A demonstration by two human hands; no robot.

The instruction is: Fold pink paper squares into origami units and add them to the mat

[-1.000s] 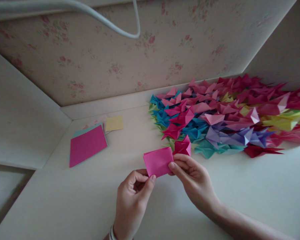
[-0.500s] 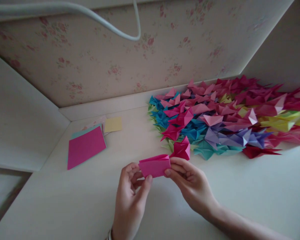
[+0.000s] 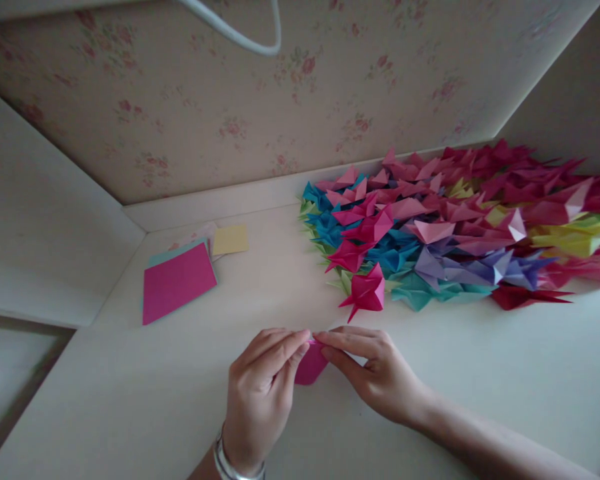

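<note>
A small folded piece of pink origami paper is pinched along its top edge between both hands, low in the middle of the view. My left hand, with a silver bracelet at the wrist, closes thumb and fingers on its upper left. On the upper right, my right hand grips it between thumb and fingertips. The fingers hide much of the sheet. Just beyond them lies a finished-looking magenta origami crane, its point toward the hands.
A dense pile of folded paper cranes in several colours fills the back right. At the left lie a stack of magenta paper and yellow sticky-note-like sheets. White panels stand at the left, and a white cable hangs above.
Both hands have come together over the pink paper's top edge, my left fingers moving from its side to the top. The paper now tilts and hangs lower. The view has shifted slightly.
</note>
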